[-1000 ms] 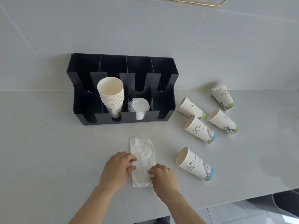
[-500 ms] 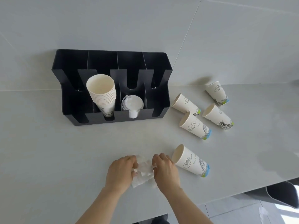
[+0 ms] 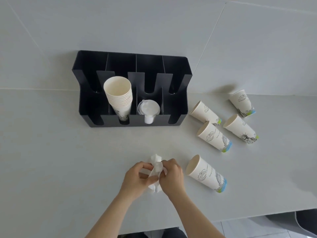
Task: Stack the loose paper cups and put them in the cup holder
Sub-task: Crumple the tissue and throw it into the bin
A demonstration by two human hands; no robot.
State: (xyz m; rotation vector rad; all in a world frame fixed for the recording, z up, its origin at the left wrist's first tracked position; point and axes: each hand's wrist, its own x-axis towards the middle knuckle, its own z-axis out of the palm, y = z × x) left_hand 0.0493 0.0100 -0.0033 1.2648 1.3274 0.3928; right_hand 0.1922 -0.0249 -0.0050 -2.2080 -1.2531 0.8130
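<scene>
A black cup holder (image 3: 178,115) stands against the wall. Its second slot holds a stack of paper cups (image 3: 119,96) and its third slot holds white lids (image 3: 148,108). Several loose printed paper cups lie on their sides at the right: the nearest one (image 3: 206,174) is beside my right hand, and others (image 3: 214,136) (image 3: 241,128) (image 3: 205,112) (image 3: 242,103) lie farther back. My left hand (image 3: 137,177) and my right hand (image 3: 171,174) are both closed on a crumpled clear plastic wrapper (image 3: 156,167) just above the counter.
The grey counter (image 3: 51,160) meets a grey wall behind the holder. Its front edge runs along the bottom right, with floor and a dark chair (image 3: 305,220) beyond it.
The flat wrapper has been gathered up and crumpled between both hands, which have come together. The view has shifted a little.
</scene>
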